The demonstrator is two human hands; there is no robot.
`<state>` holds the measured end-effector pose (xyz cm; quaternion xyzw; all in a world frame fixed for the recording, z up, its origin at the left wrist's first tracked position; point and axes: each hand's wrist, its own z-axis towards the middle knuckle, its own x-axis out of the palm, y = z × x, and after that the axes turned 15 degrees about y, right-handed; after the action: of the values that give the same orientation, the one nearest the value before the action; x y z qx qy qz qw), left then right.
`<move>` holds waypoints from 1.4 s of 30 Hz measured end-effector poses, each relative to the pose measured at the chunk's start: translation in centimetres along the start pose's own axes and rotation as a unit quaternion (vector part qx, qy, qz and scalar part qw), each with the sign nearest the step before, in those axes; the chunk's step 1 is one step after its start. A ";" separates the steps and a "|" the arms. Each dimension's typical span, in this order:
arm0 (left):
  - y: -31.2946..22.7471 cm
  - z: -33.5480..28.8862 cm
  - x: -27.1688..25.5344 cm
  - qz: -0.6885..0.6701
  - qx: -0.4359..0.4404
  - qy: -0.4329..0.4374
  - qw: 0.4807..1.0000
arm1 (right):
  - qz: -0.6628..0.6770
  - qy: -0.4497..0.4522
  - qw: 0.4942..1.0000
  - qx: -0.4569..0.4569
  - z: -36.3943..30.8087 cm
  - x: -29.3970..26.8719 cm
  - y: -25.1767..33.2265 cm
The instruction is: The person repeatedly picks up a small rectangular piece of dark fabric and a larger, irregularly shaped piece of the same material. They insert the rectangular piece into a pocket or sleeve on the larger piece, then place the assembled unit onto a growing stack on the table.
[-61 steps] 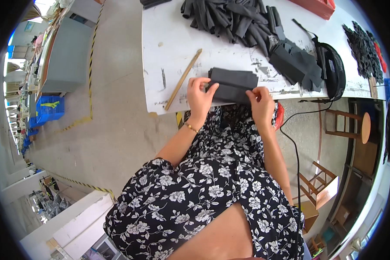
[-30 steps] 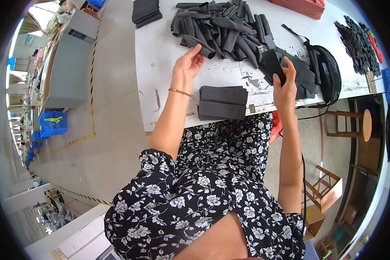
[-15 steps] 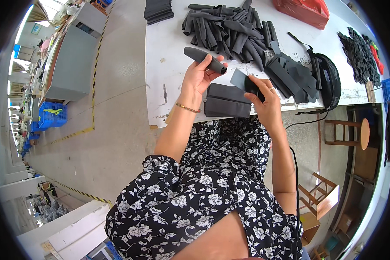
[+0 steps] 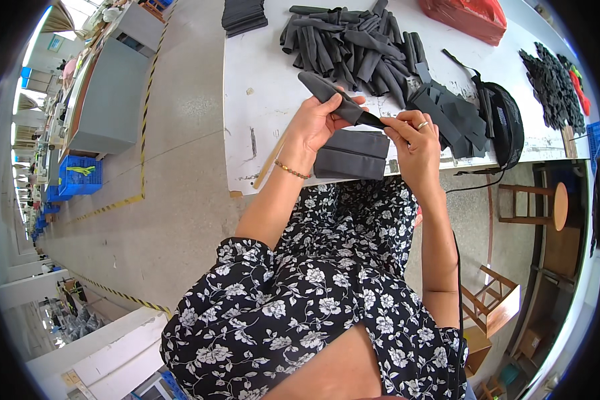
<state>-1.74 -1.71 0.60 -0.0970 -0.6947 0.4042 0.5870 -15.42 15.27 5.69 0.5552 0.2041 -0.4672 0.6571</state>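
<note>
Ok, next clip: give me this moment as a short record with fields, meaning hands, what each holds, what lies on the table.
left hand: closed around a dark grey rolled fabric piece, raised above the table
right hand: pinching the narrow end of the same piece
below hands: flat stack of dark fabric at the near edge of the white table
behind: heap of similar rolled pieces
near left wrist: wooden stick
far right: black pouch, red bag

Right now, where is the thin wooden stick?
In the head view, the wooden stick lies on the white table near its front edge, just left of the left hand and wrist.
</note>
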 end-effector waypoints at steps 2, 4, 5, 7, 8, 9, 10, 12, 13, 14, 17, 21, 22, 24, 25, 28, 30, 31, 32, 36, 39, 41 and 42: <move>0.1 0.0 0.1 -0.012 0.006 0.002 1.000 | -0.049 -0.012 0.999 -0.014 0.0 -0.1 0.1; 0.1 -0.1 0.4 -0.019 0.016 0.005 1.000 | -0.107 -0.040 0.993 -0.041 0.0 0.0 0.2; 0.2 -0.1 0.7 -0.021 0.022 0.006 1.000 | -0.137 -0.054 0.988 -0.055 -0.1 0.1 0.2; 0.2 -0.1 1.3 -0.025 0.036 0.006 0.999 | -0.170 -0.073 0.980 -0.066 -0.1 0.3 0.2; 0.2 -0.3 1.8 -0.026 0.045 0.002 0.999 | -0.186 -0.082 0.976 -0.073 -0.1 0.4 0.2; 0.2 -0.4 2.1 -0.027 0.053 -0.001 0.998 | -0.190 -0.088 0.975 -0.073 -0.1 0.5 0.3; 0.2 -0.4 2.3 -0.024 0.058 -0.002 0.998 | -0.194 -0.095 0.974 -0.073 -0.1 0.5 0.5; 0.3 -0.4 2.9 -0.016 0.068 -0.003 0.998 | -0.199 -0.107 0.972 -0.071 0.1 0.6 0.9; 0.3 -0.4 3.2 -0.013 0.074 -0.009 0.997 | -0.200 -0.113 0.971 -0.070 0.1 0.7 1.1; 0.2 -0.5 3.6 -0.009 0.081 -0.015 0.997 | -0.201 -0.120 0.970 -0.070 0.2 0.7 1.2; -0.7 -0.6 3.8 0.004 0.078 -0.012 0.997 | -0.176 -0.126 0.973 -0.075 0.0 0.0 0.7; -1.3 -0.4 3.8 0.033 0.048 -0.005 0.998 | -0.168 -0.123 0.973 -0.102 0.2 -0.8 0.1; -1.3 -0.5 3.9 0.025 0.047 -0.003 0.999 | -0.179 -0.122 0.971 -0.102 0.2 -0.8 0.2; -1.2 -0.6 4.1 0.008 0.046 0.002 0.999 | -0.201 -0.121 0.967 -0.104 0.2 -0.9 0.2; -1.1 -0.6 4.1 0.004 0.048 0.000 0.999 | -0.210 -0.124 0.964 -0.105 0.1 -0.9 0.3; -0.8 -0.4 4.1 -0.009 0.050 -0.004 0.999 | -0.237 -0.131 0.956 -0.111 -0.1 -0.7 0.4; -0.7 -0.5 4.2 -0.017 0.048 -0.004 0.999 | -0.255 -0.135 0.950 -0.117 -0.3 -0.4 0.2; -0.7 -0.6 4.2 -0.013 0.048 -0.002 0.999 | -0.258 -0.133 0.950 -0.119 -0.4 -0.3 0.3; -0.7 -0.5 4.2 -0.010 0.048 0.001 0.999 | -0.261 -0.131 0.949 -0.121 -0.4 -0.3 0.3; -0.3 -0.6 5.3 0.018 0.067 -0.013 0.998 | -0.254 -0.145 0.949 -0.118 -0.4 0.1 0.4; 0.5 -0.9 6.3 0.065 0.134 -0.021 0.989 | -0.207 -0.146 0.964 -0.081 -0.5 0.5 1.3; 0.7 -1.4 7.1 0.076 0.161 -0.011 0.984 | -0.168 -0.140 0.974 -0.065 -0.8 0.5 1.5; 0.7 -1.6 7.3 0.081 0.174 -0.006 0.981 | -0.160 -0.147 0.974 -0.063 -1.0 0.7 1.6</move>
<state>-2.72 3.90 5.49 -0.0471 -0.6067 0.5660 0.5561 -13.53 15.83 5.70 0.3976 0.2204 -0.6292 0.6304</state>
